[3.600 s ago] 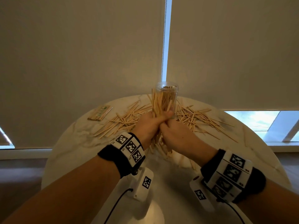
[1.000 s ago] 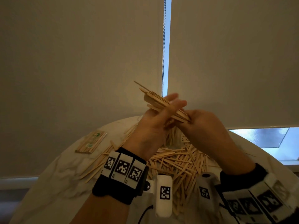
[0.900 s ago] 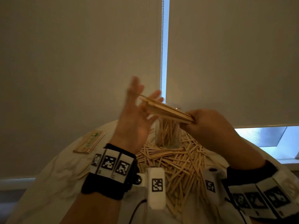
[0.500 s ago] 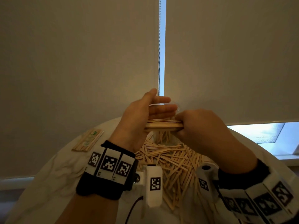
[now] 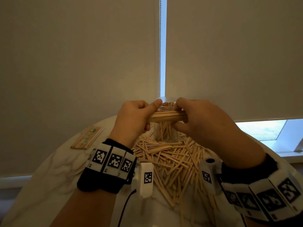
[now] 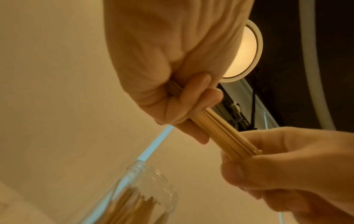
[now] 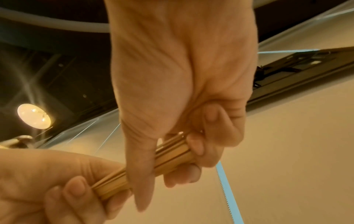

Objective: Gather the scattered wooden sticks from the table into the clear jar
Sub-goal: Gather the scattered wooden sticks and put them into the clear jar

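Gripping stick bundle (image 5: 166,116), both hands

Head view dim, warm-toned; daylight leaks through the slit between the blinds (image 5: 163,46) and at the right edge. Wide-angle bending at the borders. Wrist views soft; round ceiling lamp (image 7: 34,116) flares with streaks at left, another lamp (image 6: 243,51) glows upper right.
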`<state>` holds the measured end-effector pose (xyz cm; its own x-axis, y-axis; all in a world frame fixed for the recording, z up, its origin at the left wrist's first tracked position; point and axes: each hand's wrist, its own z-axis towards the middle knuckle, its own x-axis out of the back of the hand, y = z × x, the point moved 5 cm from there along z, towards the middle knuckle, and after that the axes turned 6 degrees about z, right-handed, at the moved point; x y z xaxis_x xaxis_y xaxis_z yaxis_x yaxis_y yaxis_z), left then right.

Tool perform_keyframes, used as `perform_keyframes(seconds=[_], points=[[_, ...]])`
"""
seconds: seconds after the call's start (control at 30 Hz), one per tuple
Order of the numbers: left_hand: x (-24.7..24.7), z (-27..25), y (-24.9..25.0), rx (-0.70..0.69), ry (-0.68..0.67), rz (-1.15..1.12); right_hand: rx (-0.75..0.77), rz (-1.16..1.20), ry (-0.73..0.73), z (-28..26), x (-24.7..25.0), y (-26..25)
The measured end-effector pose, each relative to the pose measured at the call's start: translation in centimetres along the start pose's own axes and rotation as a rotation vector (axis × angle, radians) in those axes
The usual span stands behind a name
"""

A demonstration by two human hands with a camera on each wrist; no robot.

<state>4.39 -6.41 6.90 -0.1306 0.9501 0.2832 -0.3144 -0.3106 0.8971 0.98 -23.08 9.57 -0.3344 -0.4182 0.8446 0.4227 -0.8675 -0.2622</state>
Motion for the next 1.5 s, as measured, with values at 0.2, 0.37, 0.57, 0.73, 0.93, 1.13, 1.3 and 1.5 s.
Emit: perform_keyframes(seconds=[0.2,0.37,0.57,0.73,0.93,1.13,1.3,1.5], points=[[1.0,1.1,-1.5,0.055,0.016,-0.167,0.031,0.204,0.112,0.7,-1.5,-0.4],[-2.0,0.6,-1.9,0.155,-0.126,-0.313,-0.099,0.297,0.319,0.7,-1.0,1.2],[-2.4,0.9,-4.0,0.348,-0.006,-0.518,-0.215,0.314,0.395,0.9,0.5,4.8],[-2.6,2.8,-6.9,0.343,0.037,-0.14,-0.264,0.122,0.439,5.0,2.8,8.0],[-6.5,6.2,-6.9,0.217,-0.191,0.251,-0.086,-0.187,0.115,13.6,-0.5,6.9],[-7.3,6.9,-7.6,0.17,-0.094,0.185,0.095,-0.349,-0.44,15.2,-7.4,4.6],[-7.3,7.3,-8.3,0.172,-0.093,0.276,0.179,-0.435,-0.504,15.4,-6.9,3.8],[-7.3,7.3,-9.0,0.185,-0.091,0.211,0.132,-0.29,-0.535,14.3,-6.7,4.5]])
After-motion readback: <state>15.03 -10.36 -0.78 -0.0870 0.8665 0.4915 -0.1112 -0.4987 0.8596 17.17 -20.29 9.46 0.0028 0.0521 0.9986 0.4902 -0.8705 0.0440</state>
